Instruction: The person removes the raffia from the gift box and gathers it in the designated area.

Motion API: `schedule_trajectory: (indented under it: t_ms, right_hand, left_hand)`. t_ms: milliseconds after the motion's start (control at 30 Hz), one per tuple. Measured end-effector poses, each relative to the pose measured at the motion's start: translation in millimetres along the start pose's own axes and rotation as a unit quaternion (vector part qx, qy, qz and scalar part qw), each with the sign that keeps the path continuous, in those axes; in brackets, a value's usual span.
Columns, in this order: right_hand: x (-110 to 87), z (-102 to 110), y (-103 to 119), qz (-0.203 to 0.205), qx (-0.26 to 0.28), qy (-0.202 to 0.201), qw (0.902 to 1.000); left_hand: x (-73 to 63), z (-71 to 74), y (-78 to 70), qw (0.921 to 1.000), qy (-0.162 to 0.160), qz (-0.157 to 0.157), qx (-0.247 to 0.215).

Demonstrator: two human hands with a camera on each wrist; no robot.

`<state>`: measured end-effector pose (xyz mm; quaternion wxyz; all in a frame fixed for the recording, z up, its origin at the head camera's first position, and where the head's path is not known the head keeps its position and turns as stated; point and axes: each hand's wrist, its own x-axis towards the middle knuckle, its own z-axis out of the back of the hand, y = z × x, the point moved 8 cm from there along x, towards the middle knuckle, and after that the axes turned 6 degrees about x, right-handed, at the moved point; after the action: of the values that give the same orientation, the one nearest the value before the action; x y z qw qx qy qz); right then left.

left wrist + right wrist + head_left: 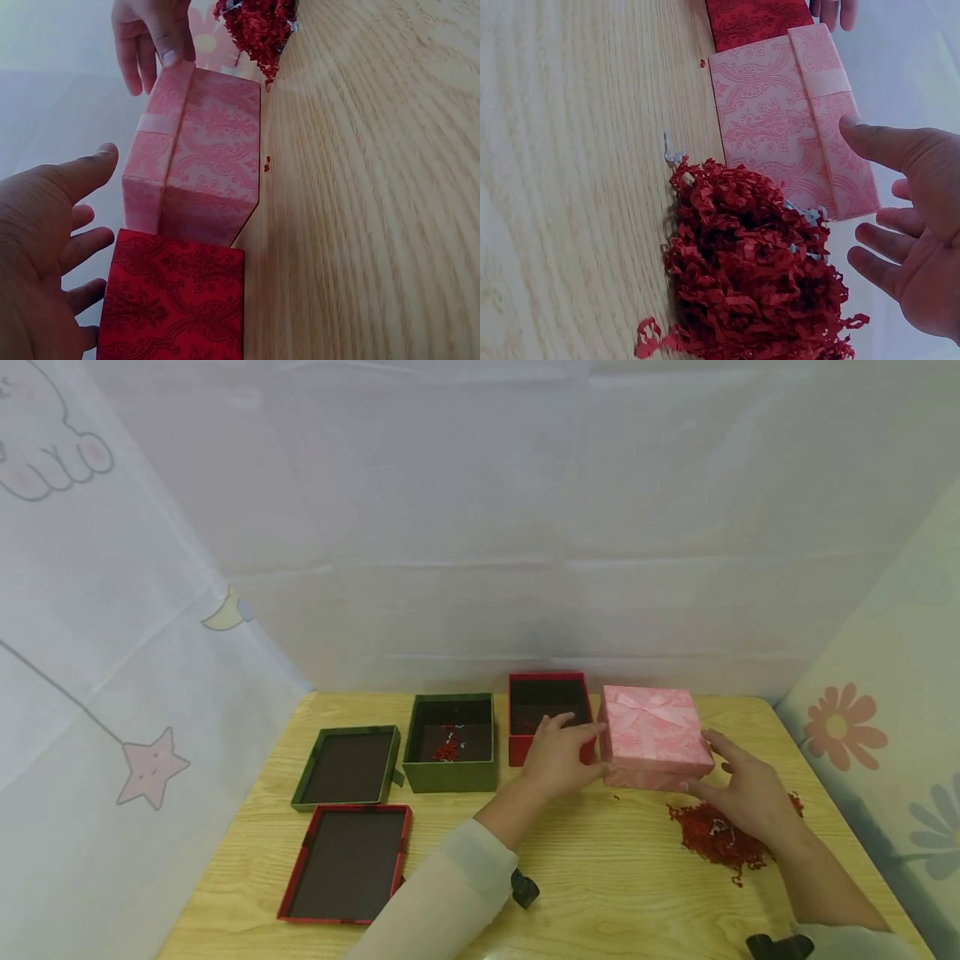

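Observation:
A pink gift box [652, 731] with its lid on and a ribbon bow on top stands at the back right. My left hand [558, 756] is spread beside its left side, over the front of an open red box [551, 747]; in the left wrist view the thumb is apart from the pink lid. At the right front corner of the pink box is my right hand [750, 793], its thumb against the lid's front and its fingers extended along the right side. Below the right hand lies a heap of red shredded paper [750, 262] with white bits.
To the left stands an open green box [450, 777] with a few red and white shreds inside. A green lid [345, 768] and a red lid [348, 864] lie upturned on the wooden table [592, 877]. A pale cloth wall [525, 568] rises behind.

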<state>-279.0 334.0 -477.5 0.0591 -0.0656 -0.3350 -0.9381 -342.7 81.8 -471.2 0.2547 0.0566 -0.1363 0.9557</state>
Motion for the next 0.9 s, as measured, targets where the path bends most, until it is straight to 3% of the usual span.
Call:
schedule_trajectory:
  t_ms: [233, 600, 900]
  right_hand:
    - [5.1, -6, -1, -0.003, 0.001, 0.001, 1.0000]
    - [7.5, -10, -6, -0.039, -0.007, 0.019, 0.9990]
    - [9.2, -12, -9, -0.044, -0.005, 0.017, 0.9989]
  left_hand:
    - [3.0, -6.0, -4.9, 1.0000, 0.001, -0.001, 0.003]
    - [9.6, -14.8, -12.8, 0.9993, 0.012, -0.002, 0.036]
    - [10.2, -18.4, -14.9, 0.9978, -0.020, 0.008, 0.063]
